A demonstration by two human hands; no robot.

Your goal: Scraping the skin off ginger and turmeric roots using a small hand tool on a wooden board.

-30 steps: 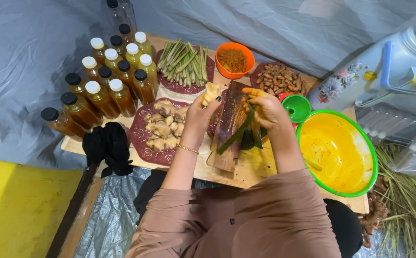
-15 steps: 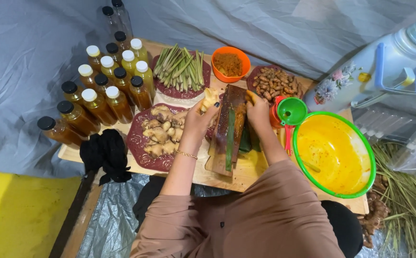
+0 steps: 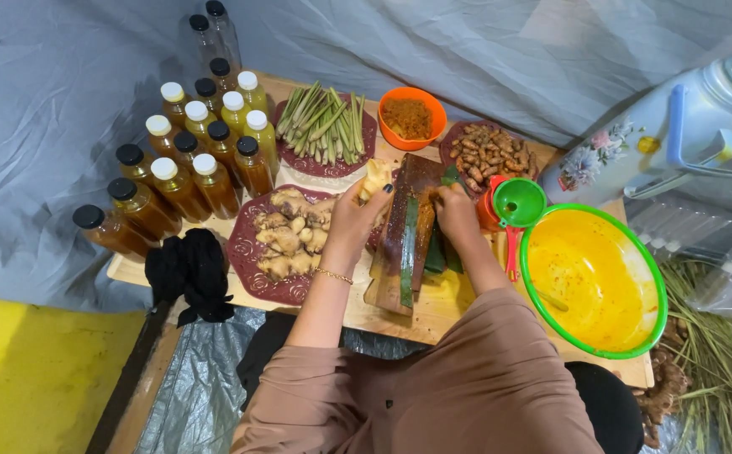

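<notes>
Right now your left hand (image 3: pixel 356 220) is closed around a pale peeled piece of root (image 3: pixel 373 176), lifted just above the top end of the wooden grater board (image 3: pixel 406 231), so the piece stands ready over the grating face. Your right hand (image 3: pixel 457 212) presses down on the board's right side, fingers curled over a folded green leaf (image 3: pixel 438 252) beside it; that hold seems meant to steady the tilted board. A narrow green leaf strip (image 3: pixel 408 252) lies lengthwise down the board.

Just left of your left hand sits a dark red plate of knobbly ginger pieces (image 3: pixel 286 240), within easy reach. Beyond the board lie a plate of lemongrass stalks (image 3: pixel 326 126), an orange bowl of ground spice (image 3: pixel 411 118) and a plate of small turmeric roots (image 3: pixel 485 153). Close to your right wrist stands a green funnel (image 3: pixel 519 202), touching the big green-rimmed bowl of yellow liquid (image 3: pixel 591 282), which crowds that side.

Capped bottles of amber drink (image 3: pixel 183 172) fill the far left corner of the bench (image 3: pixel 400 324), with a black cloth (image 3: pixel 188 273) hanging over its left near edge. Open room is scarce: only the strip of bench below the board is bare, and the yellow bowl sits right at the near edge.
</notes>
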